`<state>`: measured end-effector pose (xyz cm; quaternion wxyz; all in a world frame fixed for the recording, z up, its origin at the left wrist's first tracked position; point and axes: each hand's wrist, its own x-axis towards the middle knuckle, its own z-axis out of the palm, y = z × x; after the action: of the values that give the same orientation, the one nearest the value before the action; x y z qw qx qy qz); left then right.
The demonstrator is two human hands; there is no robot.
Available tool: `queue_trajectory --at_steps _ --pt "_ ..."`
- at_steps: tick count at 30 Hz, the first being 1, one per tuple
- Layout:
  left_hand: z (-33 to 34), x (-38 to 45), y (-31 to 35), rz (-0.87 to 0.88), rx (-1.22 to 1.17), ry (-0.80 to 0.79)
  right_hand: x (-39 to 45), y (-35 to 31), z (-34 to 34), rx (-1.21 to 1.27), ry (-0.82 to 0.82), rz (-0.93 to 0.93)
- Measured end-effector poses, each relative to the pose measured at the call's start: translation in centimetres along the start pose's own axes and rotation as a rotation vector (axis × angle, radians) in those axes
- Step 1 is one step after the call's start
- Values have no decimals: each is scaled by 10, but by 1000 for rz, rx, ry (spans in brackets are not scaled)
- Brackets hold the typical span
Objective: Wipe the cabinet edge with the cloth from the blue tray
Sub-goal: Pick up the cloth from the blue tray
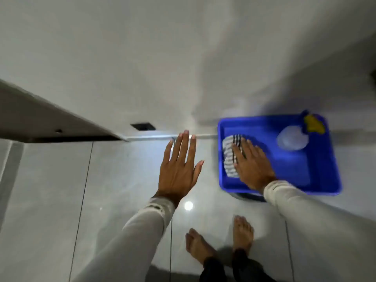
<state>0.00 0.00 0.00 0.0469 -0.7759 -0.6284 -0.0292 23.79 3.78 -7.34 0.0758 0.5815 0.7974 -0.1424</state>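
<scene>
A blue tray (317,176) stands on the floor against the white cabinet front. Inside it at the left lies a folded striped cloth (228,157). My right hand (251,165) reaches into the tray and lies flat on the cloth, fingers spread over it; the frame does not show them curled around it. My left hand (180,169) hovers open with fingers apart, left of the tray, its fingertips near the cabinet's bottom edge (154,137). At the left a cabinet door (50,119) hangs open.
A clear spray bottle (293,139) with a yellow and blue trigger head (313,124) lies in the tray's far right corner. A small dark rectangular slot (143,126) sits low on the cabinet front. My bare feet (219,239) stand on glossy grey floor tiles.
</scene>
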Motion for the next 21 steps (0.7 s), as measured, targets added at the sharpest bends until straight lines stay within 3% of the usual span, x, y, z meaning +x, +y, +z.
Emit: queue_trajectory --at_steps 4,7,14,17,19,21 --pt "94 10 -4 36 15 -157 42 15 82 37 -38 54" --pt "128 6 -8 86 29 -243 43 16 124 112 -133 72" --pt "124 60 -44 368 90 -99 76 17 111 225 -78 245" --pt "115 94 -80 507 91 -58 88 9 87 439 -111 394" --pt "115 115 -107 598 145 -93 91 -15 62 737 62 630" --pt "123 127 -133 690 169 -98 93 -51 39 1182 442 887"
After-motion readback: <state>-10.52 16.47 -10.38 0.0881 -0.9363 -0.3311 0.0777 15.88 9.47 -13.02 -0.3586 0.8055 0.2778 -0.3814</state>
